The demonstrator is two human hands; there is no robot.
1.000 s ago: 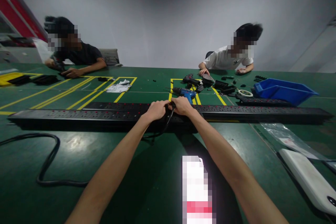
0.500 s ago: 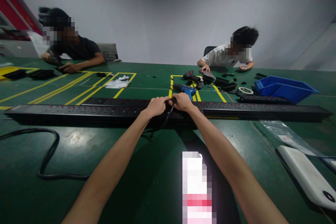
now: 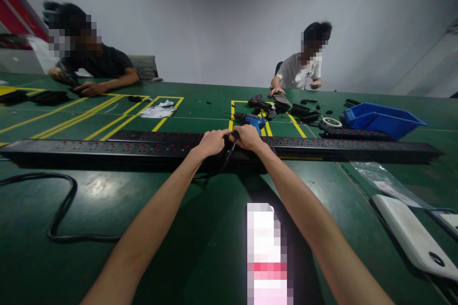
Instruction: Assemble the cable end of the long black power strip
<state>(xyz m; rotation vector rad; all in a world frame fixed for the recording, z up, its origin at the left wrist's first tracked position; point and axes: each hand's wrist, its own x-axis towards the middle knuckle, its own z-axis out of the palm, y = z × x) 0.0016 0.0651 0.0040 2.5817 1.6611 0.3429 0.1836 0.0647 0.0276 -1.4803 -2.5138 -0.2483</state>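
A long black power strip with rows of sockets and small red marks stretches across the table before me; a second black strip lies just behind it. Above the strips, my left hand and my right hand meet with their fingertips closed around the end of a black power cable. The cable's tip is mostly covered by the fingers, and its cord drops over the strip's near side. Just beyond my right hand lies a blue cordless drill.
A blue bin stands at the right, near a white tape roll and black parts. A white power bank and a bright-screened phone lie nearer. Loose black cable curves at left. Two people sit opposite.
Both hands stay together at the cable end with barely any shift. The view has turned slightly. The person opposite at the right has become more upright.
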